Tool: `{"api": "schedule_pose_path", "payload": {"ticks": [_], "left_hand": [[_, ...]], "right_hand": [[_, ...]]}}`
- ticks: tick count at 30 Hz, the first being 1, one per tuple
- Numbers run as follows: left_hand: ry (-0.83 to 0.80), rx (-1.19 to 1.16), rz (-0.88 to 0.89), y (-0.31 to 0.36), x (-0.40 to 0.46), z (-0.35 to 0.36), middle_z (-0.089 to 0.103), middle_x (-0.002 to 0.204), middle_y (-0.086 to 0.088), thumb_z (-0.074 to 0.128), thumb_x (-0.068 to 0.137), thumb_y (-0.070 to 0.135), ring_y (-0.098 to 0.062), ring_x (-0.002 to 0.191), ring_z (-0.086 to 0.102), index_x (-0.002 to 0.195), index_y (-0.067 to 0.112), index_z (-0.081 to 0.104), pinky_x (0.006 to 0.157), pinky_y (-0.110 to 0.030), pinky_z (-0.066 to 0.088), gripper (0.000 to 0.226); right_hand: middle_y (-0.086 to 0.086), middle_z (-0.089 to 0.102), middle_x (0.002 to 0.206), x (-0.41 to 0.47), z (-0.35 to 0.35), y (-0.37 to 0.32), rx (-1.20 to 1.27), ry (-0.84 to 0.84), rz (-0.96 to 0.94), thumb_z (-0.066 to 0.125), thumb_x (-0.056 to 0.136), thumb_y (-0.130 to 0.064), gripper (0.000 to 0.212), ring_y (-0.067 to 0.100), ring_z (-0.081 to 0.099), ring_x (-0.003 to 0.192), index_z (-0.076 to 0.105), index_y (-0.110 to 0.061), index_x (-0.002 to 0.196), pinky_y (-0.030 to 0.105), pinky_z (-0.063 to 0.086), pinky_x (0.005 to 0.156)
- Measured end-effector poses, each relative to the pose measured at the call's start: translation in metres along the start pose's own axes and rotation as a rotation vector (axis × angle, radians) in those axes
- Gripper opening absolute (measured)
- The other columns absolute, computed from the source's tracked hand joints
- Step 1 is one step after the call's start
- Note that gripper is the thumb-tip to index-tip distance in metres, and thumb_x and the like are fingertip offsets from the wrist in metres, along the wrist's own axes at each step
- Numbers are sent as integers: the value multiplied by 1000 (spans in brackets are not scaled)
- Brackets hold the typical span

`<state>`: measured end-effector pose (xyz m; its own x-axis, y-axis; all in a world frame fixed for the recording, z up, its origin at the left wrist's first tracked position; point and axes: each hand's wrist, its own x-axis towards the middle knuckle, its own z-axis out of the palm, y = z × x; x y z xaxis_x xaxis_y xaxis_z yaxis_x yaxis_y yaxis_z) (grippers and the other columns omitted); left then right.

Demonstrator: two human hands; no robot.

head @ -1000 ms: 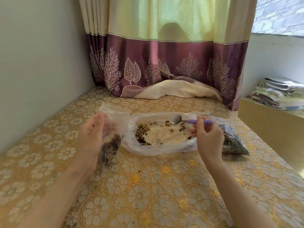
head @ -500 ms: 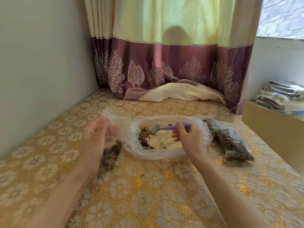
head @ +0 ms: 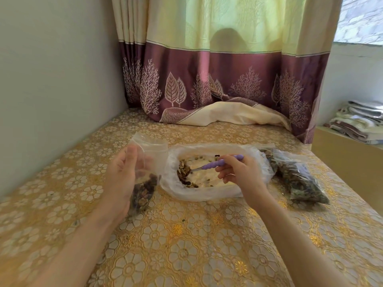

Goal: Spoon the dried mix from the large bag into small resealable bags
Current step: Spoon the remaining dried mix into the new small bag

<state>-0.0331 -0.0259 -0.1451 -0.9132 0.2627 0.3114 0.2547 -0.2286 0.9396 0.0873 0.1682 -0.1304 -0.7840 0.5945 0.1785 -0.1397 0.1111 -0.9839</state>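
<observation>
Two hands at work over a gold floral tablecloth (head: pixel 186 245): my left hand (head: pixel 121 179) holds a small resealable bag (head: pixel 148 162) upright, fingers curled round its side with the thumb raised along the near face, its mouth open above my fingertips and a dark layer of dried mix already settled below my palm. My right hand (head: pixel 238 175) pinches the purple handle of a spoon (head: pixel 219 162) between thumb and forefinger, the other fingers loosely folded beneath it, and the bowl reaches away from my fingertips to the left, buried in what remains of the dried mix (head: pixel 184 172) heaped against the near-left wall of the large bag (head: pixel 207 191). That large bag lies flat and open between my two hands, its pale inner floor mostly bare, so I judge the work well advanced and the step in hand to be loading another spoonful. Beyond my right knuckles, two filled small bags (head: pixel 298 177) lie heaped together, apparently finished. Whether the spoon is already full I cannot tell, since its bowl is hidden in the pile. The next move, as I read it, calls for lifting the spoon level, carrying it leftward over the large bag's rim to the open mouth just above my left fingers, and tipping it in without catching the flimsy lip or scattering pieces on the cloth.
</observation>
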Motion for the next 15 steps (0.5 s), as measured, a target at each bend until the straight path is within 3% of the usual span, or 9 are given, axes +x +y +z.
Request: {"api": "schedule_pose_path", "payload": {"ticks": [3, 8, 10, 12, 15], "left_hand": [[-3, -5, 0, -1, 0, -1, 72, 80, 5, 42, 83, 50, -10, 72, 68, 77, 29, 66, 61, -26, 50, 33], [-51, 33, -1, -3, -2, -1, 72, 84, 8, 42, 79, 59, -10, 77, 69, 79, 32, 62, 62, -25, 54, 33], [-78, 54, -16, -3, -2, -2, 72, 87, 8, 44, 76, 63, -12, 79, 69, 67, 33, 62, 73, -39, 54, 35], [-108, 60, -28, -3, -3, -3, 71, 90, 3, 46, 75, 66, -21, 84, 68, 65, 35, 62, 79, -51, 53, 36], [-116, 56, -19, -2, -4, -3, 71, 89, -2, 49, 74, 68, -25, 86, 68, 70, 35, 63, 81, -57, 52, 36]], "right_hand": [[3, 71, 60, -1, 2, 1, 61, -42, 83, 49, 94, -6, 51, 10, 58, 49, 73, -14, 50, 19, 46, 47], [9, 70, 58, 0, -7, 2, 154, 63, 140, 47, 90, -1, 52, 9, 57, 43, 67, -10, 42, 17, 45, 42], [8, 69, 55, 1, -10, 1, 185, 107, 154, 46, 89, -1, 51, 8, 55, 41, 66, -9, 43, 16, 42, 41], [9, 68, 55, 1, -13, -2, 211, 137, 151, 46, 90, -2, 39, 8, 53, 40, 63, -5, 55, 16, 40, 40], [9, 70, 58, 3, -16, -9, 237, 159, 108, 46, 90, -3, 28, 8, 52, 42, 58, -3, 65, 16, 39, 41]]}}
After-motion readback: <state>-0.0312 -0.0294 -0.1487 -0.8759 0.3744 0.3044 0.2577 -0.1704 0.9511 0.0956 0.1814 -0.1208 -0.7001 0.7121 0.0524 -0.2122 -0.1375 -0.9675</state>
